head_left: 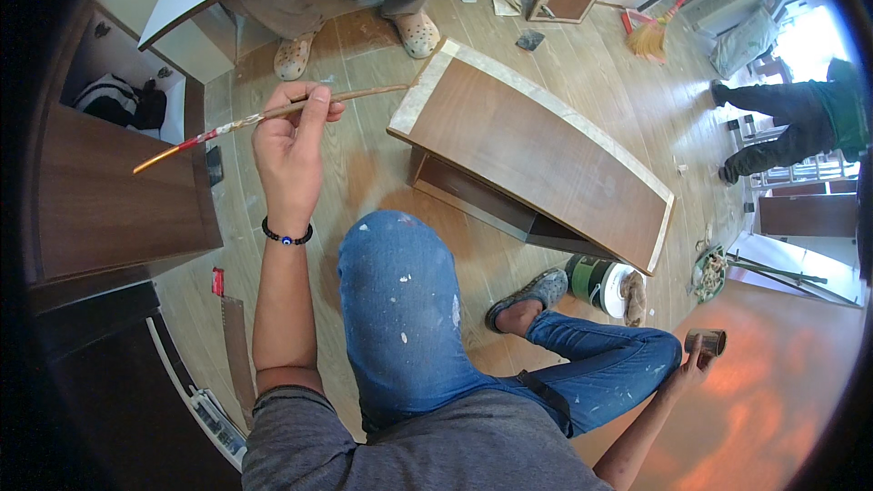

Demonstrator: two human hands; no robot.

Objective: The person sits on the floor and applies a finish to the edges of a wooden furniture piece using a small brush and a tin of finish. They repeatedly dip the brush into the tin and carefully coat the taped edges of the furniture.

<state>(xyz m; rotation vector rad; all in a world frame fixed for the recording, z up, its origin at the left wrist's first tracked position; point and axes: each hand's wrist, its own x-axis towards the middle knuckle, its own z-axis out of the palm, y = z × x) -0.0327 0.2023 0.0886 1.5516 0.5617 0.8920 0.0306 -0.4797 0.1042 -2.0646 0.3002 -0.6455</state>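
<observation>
My left hand [291,141] pinches a thin paintbrush [264,116] between thumb and fingers. Its handle, red and gold toward the end, points left, while the brown end reaches right to the near corner of a brown wooden cabinet piece [536,136]. Whether that tip touches the edge, I cannot tell. Pale masking tape [555,105] runs along the borders of its top panel. Off to the right, my right hand [696,371] is wrapped round a small dark cup or can [707,342], beside my bent knee. What is inside the cup cannot be seen.
A paint bucket [589,282] with a brownish rag or roller [634,298] stands by my foot. A handsaw [236,345] lies at left, near a dark wooden cabinet [118,186]. Another person's clogs [294,56] are across from me; a broom [647,39] and a second person [800,123] are farther right.
</observation>
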